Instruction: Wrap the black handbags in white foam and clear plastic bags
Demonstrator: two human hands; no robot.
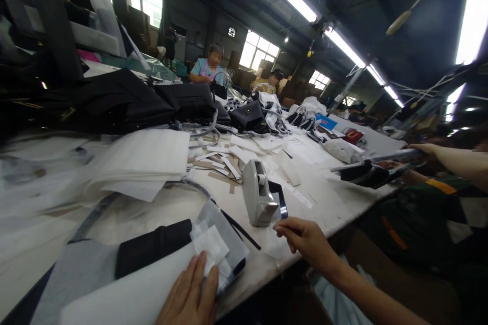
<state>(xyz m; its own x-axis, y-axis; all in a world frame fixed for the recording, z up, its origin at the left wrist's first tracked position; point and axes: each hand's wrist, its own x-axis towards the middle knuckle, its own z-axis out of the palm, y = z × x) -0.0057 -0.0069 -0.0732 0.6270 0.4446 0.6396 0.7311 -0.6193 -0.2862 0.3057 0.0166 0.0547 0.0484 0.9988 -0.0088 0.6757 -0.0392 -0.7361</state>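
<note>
My left hand (194, 292) lies with fingers stretched out on a black bag (152, 246) partly wrapped in white foam sheet (133, 289). Under and beside its fingertips are small folded pieces of white paper (211, 246) at the bag's end. A dark strap (240, 231) sticks out past the wrapping. My right hand (299, 236) is closed in a pinch just in front of a grey tape dispenser (253, 198); whatever sits between its fingertips is too small or clear to make out. A dark phone-like object (279, 197) lies behind the dispenser.
A stack of white foam sheets (152, 155) lies at left, with black bags (186, 99) behind it. Cardboard and paper strips (219, 162) are scattered mid-table. At right, a co-worker's arm (450, 160) holds a black wrapped item (366, 172). Other people (209, 68) work across the table.
</note>
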